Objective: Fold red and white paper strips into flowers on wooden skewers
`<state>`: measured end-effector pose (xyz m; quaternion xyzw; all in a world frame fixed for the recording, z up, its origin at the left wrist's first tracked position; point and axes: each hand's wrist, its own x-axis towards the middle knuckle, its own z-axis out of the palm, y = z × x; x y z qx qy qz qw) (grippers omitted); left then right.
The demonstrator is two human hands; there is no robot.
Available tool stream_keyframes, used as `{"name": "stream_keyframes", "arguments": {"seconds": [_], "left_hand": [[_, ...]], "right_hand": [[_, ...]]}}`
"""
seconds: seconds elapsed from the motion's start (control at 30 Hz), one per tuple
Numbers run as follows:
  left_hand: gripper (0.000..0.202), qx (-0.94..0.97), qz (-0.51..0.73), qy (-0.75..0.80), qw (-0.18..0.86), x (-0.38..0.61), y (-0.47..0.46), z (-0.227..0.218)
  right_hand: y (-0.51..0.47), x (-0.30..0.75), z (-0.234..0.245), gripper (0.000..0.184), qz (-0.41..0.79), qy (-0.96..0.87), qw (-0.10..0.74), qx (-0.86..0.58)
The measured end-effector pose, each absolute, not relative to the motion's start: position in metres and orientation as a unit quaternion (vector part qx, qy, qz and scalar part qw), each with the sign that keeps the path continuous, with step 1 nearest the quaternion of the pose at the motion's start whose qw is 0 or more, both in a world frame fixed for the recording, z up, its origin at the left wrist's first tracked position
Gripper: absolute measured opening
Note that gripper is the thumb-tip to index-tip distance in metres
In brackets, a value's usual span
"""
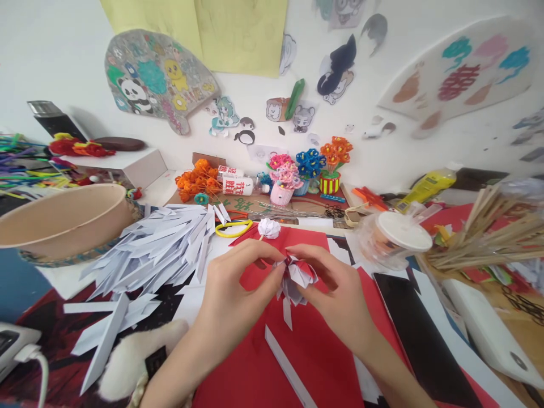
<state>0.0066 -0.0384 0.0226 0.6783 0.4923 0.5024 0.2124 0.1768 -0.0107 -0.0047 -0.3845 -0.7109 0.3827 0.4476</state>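
Note:
My left hand [238, 294] and my right hand [335, 294] meet over a red paper sheet [310, 351]. Both pinch a small folded flower of white and red paper strips [295, 280], with loose strip ends hanging below it. A finished white paper flower [269, 228] lies just beyond on the red sheet. One white paper strip [287, 365] lies on the sheet below my hands. A big heap of pointed white paper strips [157, 246] spreads to the left of my left hand.
A tan bowl [63, 218] stands at far left. Yellow-handled scissors [233, 228], bottles and pipe-cleaner flower pots [293, 178] line the back. A white-lidded tub [397, 235], wooden sticks [480, 238] and a black tablet [419, 331] sit at right. Charger cable [32, 357] at lower left.

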Motion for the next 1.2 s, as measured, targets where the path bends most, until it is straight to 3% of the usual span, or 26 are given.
{"name": "stream_keyframes", "arguments": {"seconds": [0.53,0.93,1.2], "left_hand": [[0.018,0.8,0.472,0.355,0.108,-0.0009,-0.041,0.0287],[0.027,0.775,0.476,0.405,0.097,0.0027,-0.0418,0.0247],[0.028,0.751,0.48,0.427,0.154,-0.0003,-0.0405,0.0237]], "right_hand": [[-0.015,0.1763,-0.0045,0.034,0.385,-0.679,0.486,-0.392],[-0.0138,0.1778,-0.0054,0.031,0.374,-0.708,0.479,-0.36],[-0.0095,0.1818,-0.0048,0.035,0.369,-0.737,0.47,-0.314]]}}
